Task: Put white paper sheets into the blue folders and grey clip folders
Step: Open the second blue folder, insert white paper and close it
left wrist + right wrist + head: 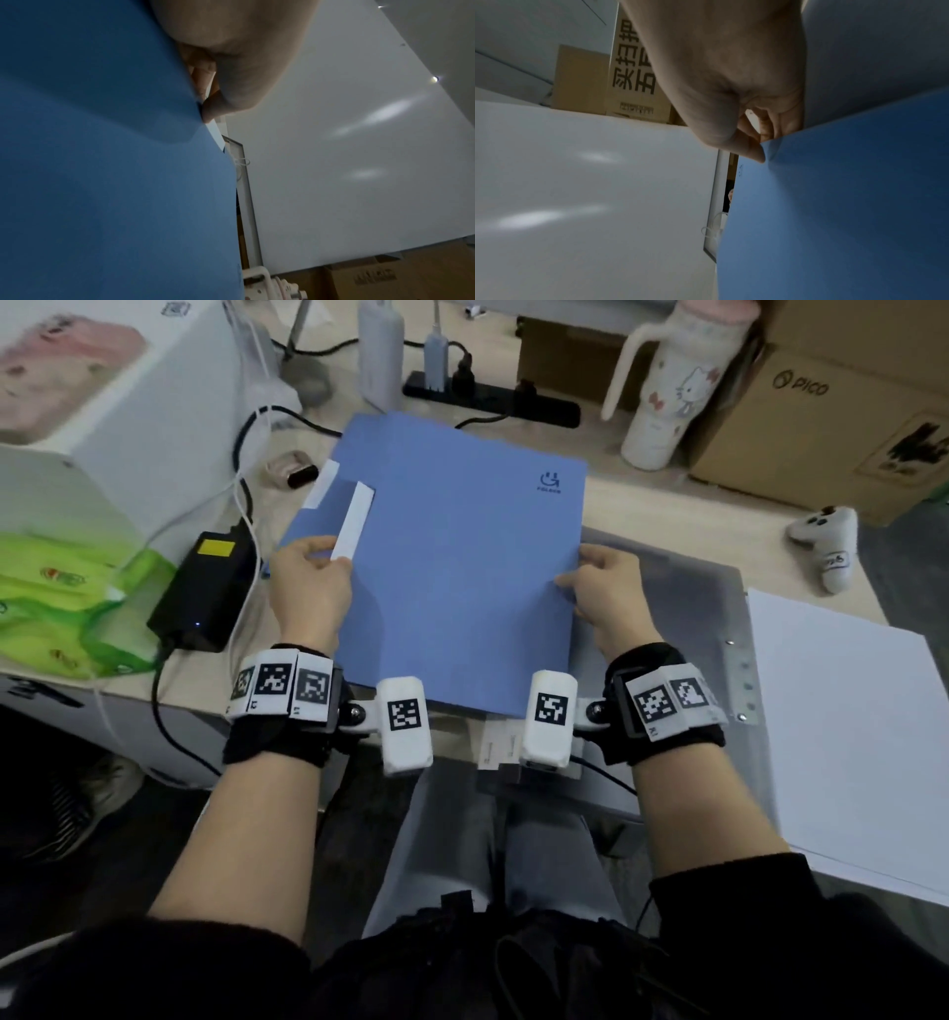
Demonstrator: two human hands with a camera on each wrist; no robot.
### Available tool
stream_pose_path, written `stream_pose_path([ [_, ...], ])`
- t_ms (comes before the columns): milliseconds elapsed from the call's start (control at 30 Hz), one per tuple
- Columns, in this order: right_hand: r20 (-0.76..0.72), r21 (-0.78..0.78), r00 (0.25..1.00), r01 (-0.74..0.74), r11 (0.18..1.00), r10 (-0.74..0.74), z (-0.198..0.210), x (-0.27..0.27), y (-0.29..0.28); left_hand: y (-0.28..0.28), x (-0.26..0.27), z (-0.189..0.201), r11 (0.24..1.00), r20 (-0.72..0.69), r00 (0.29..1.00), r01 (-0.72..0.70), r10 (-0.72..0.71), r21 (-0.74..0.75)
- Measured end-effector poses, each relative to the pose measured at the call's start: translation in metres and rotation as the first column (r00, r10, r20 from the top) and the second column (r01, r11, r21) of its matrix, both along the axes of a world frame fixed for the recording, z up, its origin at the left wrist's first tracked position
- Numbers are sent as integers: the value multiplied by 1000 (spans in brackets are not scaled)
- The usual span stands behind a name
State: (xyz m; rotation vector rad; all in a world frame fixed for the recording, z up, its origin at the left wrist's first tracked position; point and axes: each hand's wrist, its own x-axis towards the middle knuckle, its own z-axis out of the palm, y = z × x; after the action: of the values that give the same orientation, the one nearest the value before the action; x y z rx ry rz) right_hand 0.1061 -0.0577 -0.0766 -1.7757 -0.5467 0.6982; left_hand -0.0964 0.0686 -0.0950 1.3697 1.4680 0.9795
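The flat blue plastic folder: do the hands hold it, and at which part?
Yes. The left hand pinches the flat blue plastic folder at its left edge, the right hand at its right edge.

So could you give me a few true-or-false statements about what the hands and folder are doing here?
1. Both hands hold the blue folder. True: the left hand grips its left edge, the right hand its right edge.
2. The folder lies wide open. False: it is closed.
3. A paper stack lies right of the folder. True.
4. The right hand's fingers hold a pen. False: they pinch the folder's edge.
5. The mug stands on the folder. False: it stands behind it, on the desk.
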Motion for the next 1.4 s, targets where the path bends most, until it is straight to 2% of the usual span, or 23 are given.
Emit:
stream_pose_path([
  [133, 27, -18, 999, 20, 1000, -20, -7, -7, 39, 34, -5, 5, 998, -72, 997, -3, 8, 70],
  [267, -18, -49, 999, -28, 998, 27, 1, -18, 69, 65, -6, 4, 993, -154, 988, 10, 8, 116],
  [533, -50, -59, 996, -75, 995, 72, -6, -15, 110, 104, 1, -2, 991, -238, 971, 67, -38, 118],
  [733, -65, -110, 996, -59, 992, 52, -7, -21, 122, 120, 2, -17, 987, -315, 946, 121, -80, 110],
  [900, -71, -130, 996, -64, 989, 55, -11, -21, 126, 124, 3, -25, 976, -423, 895, 198, -142, 90],
  [1067, -85, -131, 995, -59, 990, 48, -10, -21, 124, 122, 5, -25, 976, -507, 845, 217, -171, 33],
  [1400, -183, -88, 977, -127, 988, 110, 1, -26, 107, 105, 7, -12, 949, -386, 868, 297, -313, -102],
])
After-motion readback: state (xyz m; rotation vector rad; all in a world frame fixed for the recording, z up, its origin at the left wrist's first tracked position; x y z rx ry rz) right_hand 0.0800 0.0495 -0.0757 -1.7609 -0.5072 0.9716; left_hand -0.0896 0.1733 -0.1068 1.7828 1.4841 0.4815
